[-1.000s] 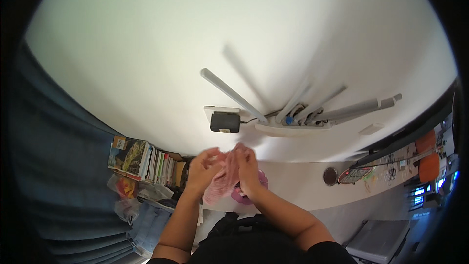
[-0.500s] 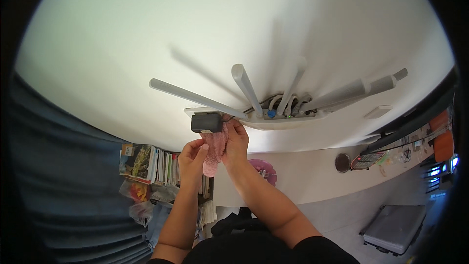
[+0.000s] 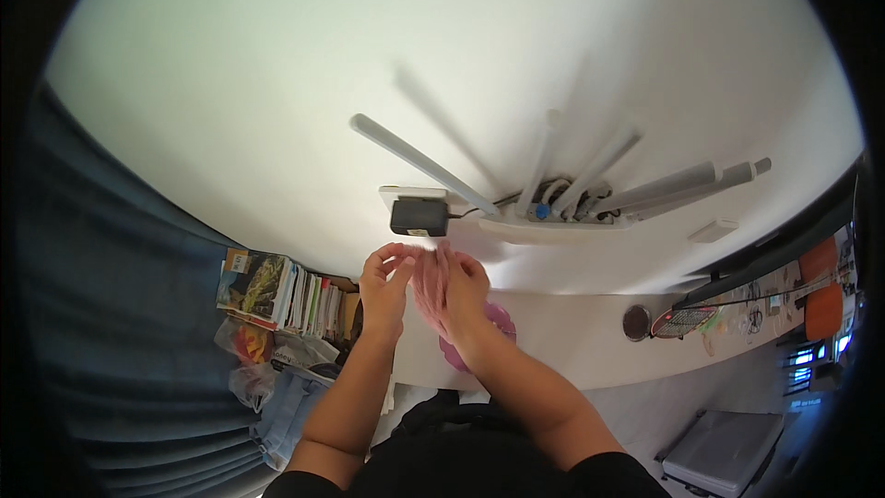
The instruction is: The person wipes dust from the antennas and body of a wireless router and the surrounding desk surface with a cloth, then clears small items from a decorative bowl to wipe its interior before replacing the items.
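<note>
A pink cloth [image 3: 430,293] hangs between my two hands, a little blurred by motion. My left hand [image 3: 385,284] is closed on its left edge, thumb against fingers. On the other side my right hand [image 3: 466,290] grips the cloth too. Just above them, apart from my fingers, a black power adapter [image 3: 419,217] is plugged into a white wall socket [image 3: 391,193]. Its thin cable runs right to a white router [image 3: 562,229] with several long antennas, fixed on the wall.
Below stands a white surface [image 3: 572,337] with a pink dish [image 3: 502,318] partly behind my right arm. Books [image 3: 304,300] and plastic bags [image 3: 249,385] are at left beside a dark blue curtain [image 3: 120,314]. A racket [image 3: 680,321], a round brown container [image 3: 636,323] and a grey suitcase [image 3: 724,450] are at right.
My hands and the cloth have come down and away from the adapter, which they were touching or nearly touching before. The whole view has shifted slightly.
</note>
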A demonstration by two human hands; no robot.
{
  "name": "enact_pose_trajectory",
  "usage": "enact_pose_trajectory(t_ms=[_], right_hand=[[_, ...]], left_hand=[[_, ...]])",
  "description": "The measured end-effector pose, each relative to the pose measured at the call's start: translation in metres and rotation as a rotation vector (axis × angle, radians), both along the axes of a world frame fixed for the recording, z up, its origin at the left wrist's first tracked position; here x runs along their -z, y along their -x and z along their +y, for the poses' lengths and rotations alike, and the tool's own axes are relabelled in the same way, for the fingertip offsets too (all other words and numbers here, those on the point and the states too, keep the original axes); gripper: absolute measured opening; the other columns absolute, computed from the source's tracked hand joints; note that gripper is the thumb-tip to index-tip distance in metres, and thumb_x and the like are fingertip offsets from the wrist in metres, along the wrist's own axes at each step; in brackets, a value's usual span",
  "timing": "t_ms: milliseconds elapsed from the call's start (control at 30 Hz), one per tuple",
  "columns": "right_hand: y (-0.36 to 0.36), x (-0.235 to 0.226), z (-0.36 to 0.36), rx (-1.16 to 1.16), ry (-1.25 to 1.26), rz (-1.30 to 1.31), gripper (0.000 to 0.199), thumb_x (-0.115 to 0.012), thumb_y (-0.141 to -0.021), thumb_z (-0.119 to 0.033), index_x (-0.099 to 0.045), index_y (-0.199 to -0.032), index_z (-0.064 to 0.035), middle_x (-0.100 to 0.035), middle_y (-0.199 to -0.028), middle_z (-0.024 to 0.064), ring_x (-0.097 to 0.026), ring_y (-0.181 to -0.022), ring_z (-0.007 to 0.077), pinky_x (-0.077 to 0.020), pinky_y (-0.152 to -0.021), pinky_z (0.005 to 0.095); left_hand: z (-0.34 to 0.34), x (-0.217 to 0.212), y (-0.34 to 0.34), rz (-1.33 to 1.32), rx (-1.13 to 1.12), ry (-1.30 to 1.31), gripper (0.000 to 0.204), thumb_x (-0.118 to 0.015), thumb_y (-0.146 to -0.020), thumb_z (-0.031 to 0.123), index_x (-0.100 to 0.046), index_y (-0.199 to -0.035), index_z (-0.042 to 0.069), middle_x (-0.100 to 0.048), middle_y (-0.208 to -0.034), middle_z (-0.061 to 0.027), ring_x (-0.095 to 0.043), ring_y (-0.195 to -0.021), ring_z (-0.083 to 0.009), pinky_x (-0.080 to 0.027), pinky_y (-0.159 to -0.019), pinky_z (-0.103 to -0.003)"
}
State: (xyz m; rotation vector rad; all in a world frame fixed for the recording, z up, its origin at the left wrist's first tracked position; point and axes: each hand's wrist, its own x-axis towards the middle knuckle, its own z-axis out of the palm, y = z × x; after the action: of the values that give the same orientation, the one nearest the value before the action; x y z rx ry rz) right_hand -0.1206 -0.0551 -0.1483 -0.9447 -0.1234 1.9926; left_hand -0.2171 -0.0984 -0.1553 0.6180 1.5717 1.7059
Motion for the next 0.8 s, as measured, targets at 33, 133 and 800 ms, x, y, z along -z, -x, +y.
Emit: enact_pose_trajectory(t_ms=[33,133,800], right_hand=[[-0.003,0.0,-0.007,0.074,-0.189,-0.169,0.016,-0.065,-0.088,-0.015,-0.055,-0.091,-0.0023,-0.061,-0.083,0.0056,-0.058,-0.069,0.0108,-0.0484,-0.059,0.0237],[-0.014,-0.014,-0.023,0.216,-0.681,-0.518,0.014,-0.067,-0.085,-0.008,-0.055,-0.091,-0.0031,-0.06,-0.081,0.0018,-0.056,-0.071,0.007,-0.0464,-0.066,0.0196],[0.002,-0.015,-0.013,-0.248,-0.467,-0.587,0.052,-0.063,-0.083,-0.019,-0.04,-0.126,-0.0024,-0.05,-0.118,0.0128,-0.053,-0.097,0.0168,-0.0444,-0.078,0.0303]], left_hand=[[0.0,-0.003,0.0,0.021,-0.031,0.0,0.027,-0.062,-0.084,0.005,-0.056,-0.11,-0.002,-0.061,-0.099,-0.0086,-0.057,-0.087,-0.0118,-0.045,-0.08,-0.024],[-0.002,-0.018,0.005,-0.193,0.051,-0.066,0.037,-0.056,-0.092,0.027,-0.053,-0.115,-0.002,-0.058,-0.108,-0.0119,-0.055,-0.095,-0.0154,-0.045,-0.084,-0.029],[0.025,-0.106,0.023,1.615,0.253,-0.172,0.029,-0.063,-0.068,0.005,-0.066,-0.095,0.014,-0.05,-0.092,-0.008,-0.054,-0.082,-0.0268,-0.046,-0.056,-0.035]])
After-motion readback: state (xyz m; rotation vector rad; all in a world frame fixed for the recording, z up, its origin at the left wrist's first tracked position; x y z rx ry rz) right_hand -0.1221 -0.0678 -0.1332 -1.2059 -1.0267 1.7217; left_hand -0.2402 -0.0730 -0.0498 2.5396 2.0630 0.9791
